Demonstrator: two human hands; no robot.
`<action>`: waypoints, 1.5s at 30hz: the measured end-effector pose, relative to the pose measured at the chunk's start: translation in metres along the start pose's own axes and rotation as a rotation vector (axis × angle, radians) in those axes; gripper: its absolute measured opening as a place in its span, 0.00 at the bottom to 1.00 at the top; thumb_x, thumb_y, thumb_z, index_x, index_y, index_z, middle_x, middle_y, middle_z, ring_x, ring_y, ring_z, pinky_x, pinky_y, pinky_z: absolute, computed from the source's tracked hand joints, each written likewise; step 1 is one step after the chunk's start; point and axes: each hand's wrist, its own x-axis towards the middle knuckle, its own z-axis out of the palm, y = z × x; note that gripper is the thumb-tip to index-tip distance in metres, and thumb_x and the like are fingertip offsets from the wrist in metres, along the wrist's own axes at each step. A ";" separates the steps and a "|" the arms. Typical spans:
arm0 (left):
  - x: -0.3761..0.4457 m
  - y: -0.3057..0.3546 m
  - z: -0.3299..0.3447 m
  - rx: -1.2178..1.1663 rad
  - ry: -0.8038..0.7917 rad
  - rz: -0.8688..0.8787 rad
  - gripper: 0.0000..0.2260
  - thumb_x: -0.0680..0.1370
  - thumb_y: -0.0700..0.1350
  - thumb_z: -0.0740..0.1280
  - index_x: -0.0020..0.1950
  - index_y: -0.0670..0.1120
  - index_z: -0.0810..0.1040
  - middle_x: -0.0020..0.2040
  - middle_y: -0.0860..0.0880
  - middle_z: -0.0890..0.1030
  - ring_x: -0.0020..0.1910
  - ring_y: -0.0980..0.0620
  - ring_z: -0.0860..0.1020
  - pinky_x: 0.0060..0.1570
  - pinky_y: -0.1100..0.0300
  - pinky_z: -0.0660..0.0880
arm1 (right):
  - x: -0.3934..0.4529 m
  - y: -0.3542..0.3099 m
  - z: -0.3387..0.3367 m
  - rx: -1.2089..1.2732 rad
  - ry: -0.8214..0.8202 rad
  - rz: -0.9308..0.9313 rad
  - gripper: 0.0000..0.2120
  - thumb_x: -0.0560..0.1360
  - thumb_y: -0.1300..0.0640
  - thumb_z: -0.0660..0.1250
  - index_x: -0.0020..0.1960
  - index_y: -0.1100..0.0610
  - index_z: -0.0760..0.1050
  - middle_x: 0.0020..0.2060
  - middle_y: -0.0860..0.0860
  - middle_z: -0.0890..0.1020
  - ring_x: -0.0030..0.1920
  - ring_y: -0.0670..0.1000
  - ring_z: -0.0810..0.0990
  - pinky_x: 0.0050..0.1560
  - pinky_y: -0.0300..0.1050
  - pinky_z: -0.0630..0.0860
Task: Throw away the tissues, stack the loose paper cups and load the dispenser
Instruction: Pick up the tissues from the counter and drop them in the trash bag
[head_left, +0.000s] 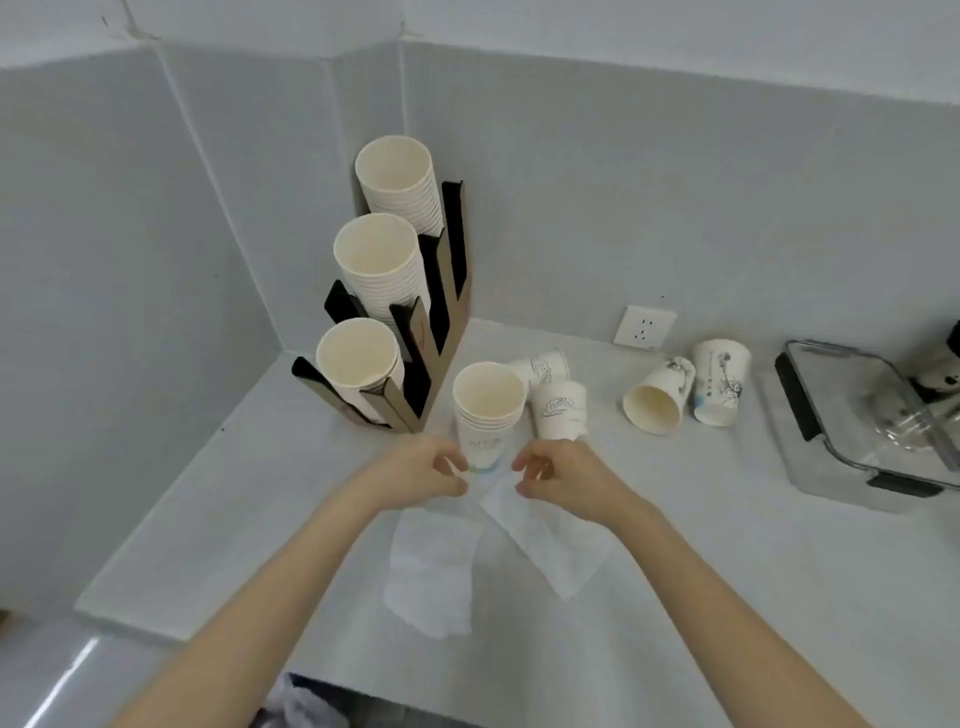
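Observation:
A short stack of paper cups (488, 410) stands upright on the white counter (727, 571). My left hand (421, 467) and my right hand (561, 475) flank its base with curled fingers close to it, and neither clearly grips anything. Two white tissues (431, 571) (550, 540) lie flat on the counter just under my hands. Loose cups sit behind the stack: one lying down (543, 366), one upside down (561, 410), one on its side (657, 397) and another upside down (719, 382). The brown and black cup dispenser (415, 312) in the corner holds three cup stacks.
A clear glass container (810, 415) with black clips sits at the right edge. A wall socket (644, 327) is on the back wall. Grey tiled walls close off the left and back. Below the counter's front edge a bin with a bag (306, 701) shows.

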 end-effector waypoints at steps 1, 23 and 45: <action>0.001 -0.006 0.008 0.005 -0.011 -0.031 0.13 0.72 0.46 0.68 0.56 0.46 0.76 0.52 0.45 0.78 0.47 0.51 0.75 0.48 0.60 0.71 | 0.002 0.005 0.006 -0.043 -0.027 0.032 0.10 0.70 0.56 0.68 0.51 0.54 0.77 0.42 0.49 0.78 0.41 0.47 0.76 0.49 0.48 0.76; -0.022 -0.104 0.128 0.226 0.338 -0.126 0.10 0.76 0.37 0.57 0.54 0.43 0.74 0.52 0.42 0.79 0.49 0.41 0.77 0.45 0.51 0.73 | -0.005 0.048 0.108 -0.296 0.072 -0.038 0.15 0.74 0.65 0.58 0.56 0.57 0.77 0.53 0.56 0.79 0.52 0.59 0.78 0.47 0.50 0.74; -0.231 -0.321 0.144 -0.142 0.338 -0.462 0.16 0.70 0.33 0.64 0.57 0.40 0.78 0.63 0.44 0.75 0.58 0.43 0.76 0.54 0.64 0.67 | -0.086 -0.076 0.361 0.140 -0.247 0.068 0.22 0.67 0.72 0.60 0.59 0.61 0.76 0.59 0.57 0.76 0.60 0.54 0.75 0.63 0.43 0.70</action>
